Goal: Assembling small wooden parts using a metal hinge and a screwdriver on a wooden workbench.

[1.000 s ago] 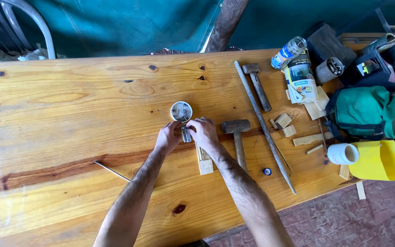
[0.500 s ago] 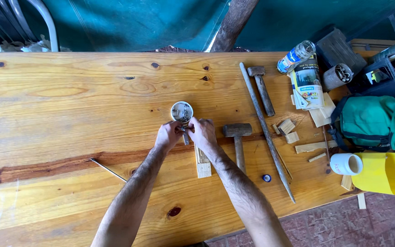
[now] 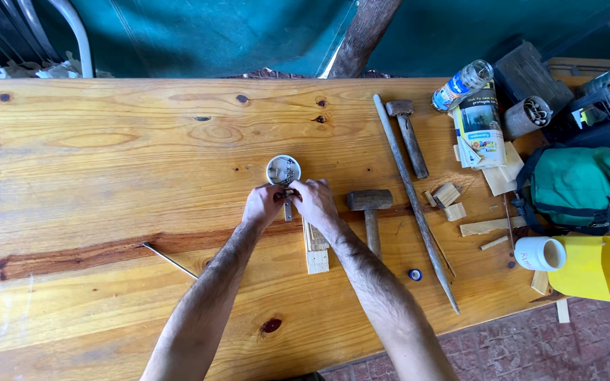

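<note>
My left hand [image 3: 262, 204] and my right hand [image 3: 314, 200] meet at the middle of a long wooden table [image 3: 107, 162], fingers pinched together on a small metal piece [image 3: 288, 209] between them. Just beyond the fingertips stands a small round white container [image 3: 283, 170] holding small metal bits. A short stack of wooden strips [image 3: 315, 248] lies under my right wrist. A mallet with a wooden handle [image 3: 370, 212] lies just right of my right hand.
A long metal rod [image 3: 411, 197], a second hammer [image 3: 408, 134], wood offcuts [image 3: 450, 197], a plastic bottle [image 3: 462, 85], a booklet [image 3: 480, 127], a green bag [image 3: 584, 187], a white cup [image 3: 539, 253] and a yellow container [image 3: 594, 268] crowd the right end. A thin nail [image 3: 169, 259] lies left.
Both hands stay at the small container with only slight finger shifts. The view has drifted a little.
</note>
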